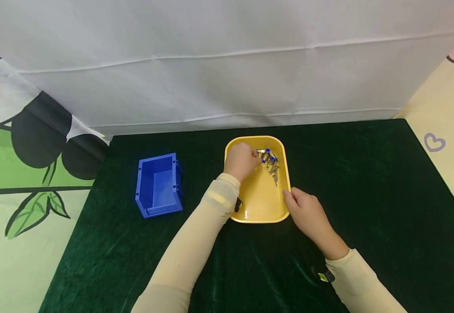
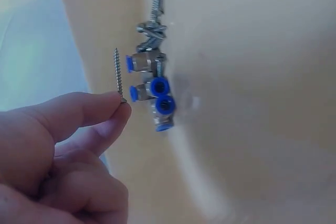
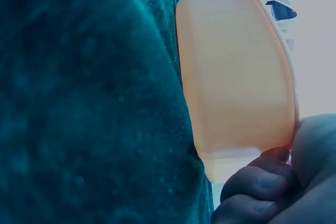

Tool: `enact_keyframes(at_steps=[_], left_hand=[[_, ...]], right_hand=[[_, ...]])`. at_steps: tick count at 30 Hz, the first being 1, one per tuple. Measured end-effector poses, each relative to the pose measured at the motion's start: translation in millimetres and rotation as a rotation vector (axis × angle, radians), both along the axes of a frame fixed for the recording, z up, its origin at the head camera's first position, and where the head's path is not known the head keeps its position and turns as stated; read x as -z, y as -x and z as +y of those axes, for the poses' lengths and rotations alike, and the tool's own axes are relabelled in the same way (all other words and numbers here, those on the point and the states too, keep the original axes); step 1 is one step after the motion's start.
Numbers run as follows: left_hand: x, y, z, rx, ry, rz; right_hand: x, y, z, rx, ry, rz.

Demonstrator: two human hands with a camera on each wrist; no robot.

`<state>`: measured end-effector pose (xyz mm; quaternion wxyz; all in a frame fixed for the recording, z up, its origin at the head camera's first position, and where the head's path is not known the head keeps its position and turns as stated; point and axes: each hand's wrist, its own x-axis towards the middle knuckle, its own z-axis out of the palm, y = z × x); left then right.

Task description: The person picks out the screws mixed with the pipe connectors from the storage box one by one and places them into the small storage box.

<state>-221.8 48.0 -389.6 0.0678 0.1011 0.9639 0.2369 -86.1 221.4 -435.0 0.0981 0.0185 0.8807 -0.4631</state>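
Between thumb and forefinger, my left hand [image 1: 243,162] pinches a screw [image 2: 118,74] by its head end, tip pointing away, above the yellow tray [image 1: 259,200]. Inside the tray lie several loose screws [image 1: 275,173] and several metal pneumatic fittings [image 2: 143,61] with blue collars, bunched near the far right side. At the tray's right rim, my right hand [image 1: 308,213] grips the edge with thumb and curled fingers. The right wrist view shows those fingers [image 3: 268,182] against the tray's outer wall [image 3: 236,77].
A blue bin [image 1: 159,187] with a low front stands to the left of the tray. Both rest on a dark green cloth [image 1: 352,174] covering the table. A white sheet [image 1: 227,87] hangs behind the table's far edge.
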Motion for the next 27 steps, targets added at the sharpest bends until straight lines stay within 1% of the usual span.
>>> enact_keyframes(at_steps=[2, 8, 13, 15, 19, 23, 27], left_hand=[[-3.9, -2.3, 0, -0.009, -0.013, -0.002], [-16.9, -11.7, -2, -0.014, -0.021, 0.024], [-25.9, -21.0, -6, -0.049, -0.053, 0.058], [-29.2, -24.7, -6, -0.068, -0.073, 0.057], [-36.5, -31.0, -9, -0.088, -0.101, 0.029], [-43.9, -34.5, -13, -0.109, -0.14, 0.023], [-48.3, -34.2, -23, -0.122, -0.167, 0.068]], right_hand=[[-0.6, 0.1, 0, 0.002, 0.003, -0.001], [-0.8, 0.1, 0, 0.0, -0.004, -0.002], [-0.4, -0.2, 0, 0.0, -0.003, -0.012], [-0.2, -0.3, -1, 0.001, 0.0, -0.015], [0.2, -0.8, -2, 0.001, 0.001, -0.017], [0.2, -0.9, -2, 0.001, -0.004, -0.013], [-0.1, -0.7, -1, 0.003, -0.004, -0.016]])
